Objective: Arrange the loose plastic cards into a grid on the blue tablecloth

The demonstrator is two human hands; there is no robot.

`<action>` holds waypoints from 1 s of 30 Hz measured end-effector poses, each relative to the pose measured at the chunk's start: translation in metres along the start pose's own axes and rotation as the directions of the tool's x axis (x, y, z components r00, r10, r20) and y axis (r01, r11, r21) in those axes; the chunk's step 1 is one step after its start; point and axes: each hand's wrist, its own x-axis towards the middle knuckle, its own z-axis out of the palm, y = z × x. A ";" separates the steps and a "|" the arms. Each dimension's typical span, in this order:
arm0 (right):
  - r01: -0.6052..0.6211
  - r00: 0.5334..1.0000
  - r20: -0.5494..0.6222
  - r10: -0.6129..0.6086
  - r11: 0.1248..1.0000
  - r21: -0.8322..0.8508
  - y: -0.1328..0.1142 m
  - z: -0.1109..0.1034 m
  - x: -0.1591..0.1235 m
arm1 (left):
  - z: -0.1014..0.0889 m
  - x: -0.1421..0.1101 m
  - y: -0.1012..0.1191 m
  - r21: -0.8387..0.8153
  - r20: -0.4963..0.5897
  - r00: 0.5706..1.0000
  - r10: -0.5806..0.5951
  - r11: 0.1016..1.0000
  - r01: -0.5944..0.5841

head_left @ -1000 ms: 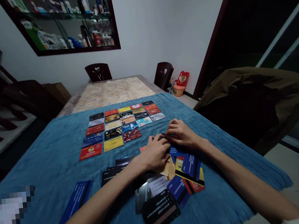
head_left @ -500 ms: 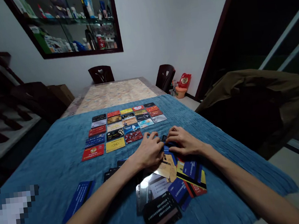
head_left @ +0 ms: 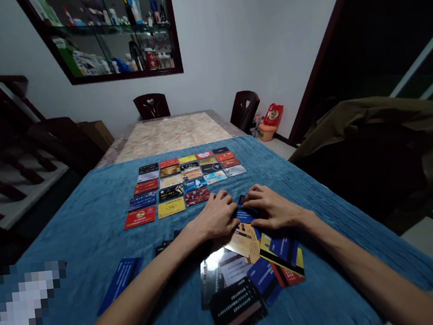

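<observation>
Several plastic cards lie face down in a loose pile on the blue cloth in front of me. My left hand (head_left: 218,216), fingers curled and closed, grips the left edge of a blue card (head_left: 243,214) at the pile's far end. On its other side, my right hand (head_left: 272,207) is closed too, with bent fingers over that card's right edge. Just beyond it a dark card (head_left: 241,199) shows between the hands. Nearer me are a tan card (head_left: 242,240), a yellow card with a black stripe (head_left: 281,254) and a black card (head_left: 237,308).
Face-up cards stand in rows beyond my left hand, among them a red card (head_left: 140,217) and a yellow card (head_left: 171,207). A blue card (head_left: 120,284) lies left of my left forearm. A blue cloth (head_left: 72,222) covers the table's near part. Dark chairs (head_left: 244,109) stand around it.
The whole view has shifted slightly, so things appear a little further right. Both hands stay at the far end of the pile, with hardly any change in their hold.
</observation>
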 end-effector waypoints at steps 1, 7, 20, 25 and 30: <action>0.000 1.000 -0.005 0.000 1.000 -0.001 0.000 0.000 0.000 | 0.001 0.000 -0.001 0.003 -0.004 1.000 0.014 1.000 -0.014; 0.028 0.999 -0.029 -0.029 1.000 -0.009 -0.002 -0.002 0.002 | 0.003 0.001 -0.004 -0.010 -0.026 0.994 0.111 0.994 -0.111; 0.042 0.999 0.010 -0.042 0.999 0.005 -0.007 -0.008 0.001 | -0.003 0.000 -0.003 -0.016 -0.008 0.987 0.160 0.987 -0.160; 0.032 0.999 0.011 -0.032 0.999 -0.010 -0.008 -0.006 0.002 | -0.003 0.002 -0.001 0.031 0.008 0.981 0.194 0.981 -0.194; 0.037 0.999 -0.037 -0.036 0.999 0.001 -0.009 -0.008 0.002 | 0.001 0.004 -0.003 0.073 -0.049 0.974 0.221 0.973 -0.217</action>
